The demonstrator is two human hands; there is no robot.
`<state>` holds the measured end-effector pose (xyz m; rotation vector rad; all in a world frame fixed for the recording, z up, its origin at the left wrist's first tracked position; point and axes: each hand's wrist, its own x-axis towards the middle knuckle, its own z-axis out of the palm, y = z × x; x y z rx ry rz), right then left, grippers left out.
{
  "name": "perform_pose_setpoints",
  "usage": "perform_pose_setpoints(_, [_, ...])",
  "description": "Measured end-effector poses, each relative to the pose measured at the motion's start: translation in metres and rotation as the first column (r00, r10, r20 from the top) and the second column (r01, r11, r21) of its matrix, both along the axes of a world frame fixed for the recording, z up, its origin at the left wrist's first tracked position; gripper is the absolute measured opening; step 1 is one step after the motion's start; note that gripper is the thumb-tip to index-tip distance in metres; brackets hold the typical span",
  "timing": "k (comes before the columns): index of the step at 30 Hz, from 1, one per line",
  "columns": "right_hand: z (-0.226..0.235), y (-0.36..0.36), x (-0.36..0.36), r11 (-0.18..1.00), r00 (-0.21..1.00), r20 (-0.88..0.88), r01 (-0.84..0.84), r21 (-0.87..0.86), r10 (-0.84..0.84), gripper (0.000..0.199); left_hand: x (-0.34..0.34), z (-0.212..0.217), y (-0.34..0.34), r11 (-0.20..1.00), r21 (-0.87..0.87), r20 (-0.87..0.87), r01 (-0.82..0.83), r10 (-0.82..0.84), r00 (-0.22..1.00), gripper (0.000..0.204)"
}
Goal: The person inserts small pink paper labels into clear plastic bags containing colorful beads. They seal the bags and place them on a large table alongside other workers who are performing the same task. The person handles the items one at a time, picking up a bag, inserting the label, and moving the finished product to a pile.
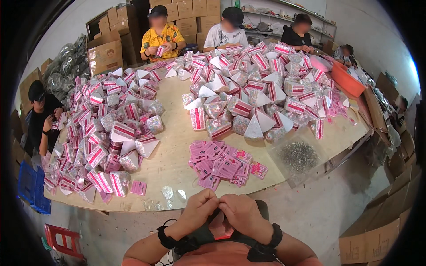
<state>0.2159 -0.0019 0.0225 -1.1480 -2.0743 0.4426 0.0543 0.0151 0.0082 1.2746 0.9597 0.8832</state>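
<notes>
My left hand (200, 207) and my right hand (239, 213) meet in front of my body, just off the table's near edge. Both are closed, with fingertips pinched together and touching. What they pinch is too small or hidden to make out. Below and between them shows a pinkish, partly see-through thing (220, 228), mostly covered by my hands and wrists. Nearest on the table is a loose pile of pink printed cards (222, 165). Right of it lies a clear tray (284, 166) of small metal pieces (300, 155).
Toy cake slices in clear wrap form a left heap (100, 128) and a larger right heap (262, 88) on the wooden table (173, 133). Several people work around it. An orange basin (348, 80), a blue crate (33, 188), a red stool (64, 239) and cardboard boxes (370, 244) stand around.
</notes>
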Motion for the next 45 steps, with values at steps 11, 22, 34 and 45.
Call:
perform_pose_setpoints(11, [-0.005, 0.006, 0.019, 0.994, 0.994, -0.089, 0.064, 0.093, -0.056, 0.011, 0.008, 0.025, 0.024, 0.988, 0.13, -0.162, 0.077, -0.056, 0.985, 0.012])
perform_pose_setpoints(22, [-0.018, -0.011, 0.068, 0.813, 0.755, -0.503, 0.067, -0.578, -0.42, 0.015, 0.128, 0.028, 0.169, 0.74, 0.634, -0.656, 0.224, 0.361, 0.663, 0.043])
perform_pose_setpoints(34, [-0.038, -0.021, 0.111, 0.797, 0.622, -0.602, 0.06, -0.601, -0.501, 0.012, 0.156, 0.009, 0.185, 0.86, 0.509, -0.703, 0.038, 0.39, 0.594, 0.062])
perform_pose_setpoints(45, [-0.015, -0.004, 0.093, 0.803, 0.697, -0.589, -0.032, -0.595, -0.409, 0.011, 0.04, 0.005, 0.098, 0.985, -0.139, 0.713, 0.101, 0.029, 0.7, 0.04])
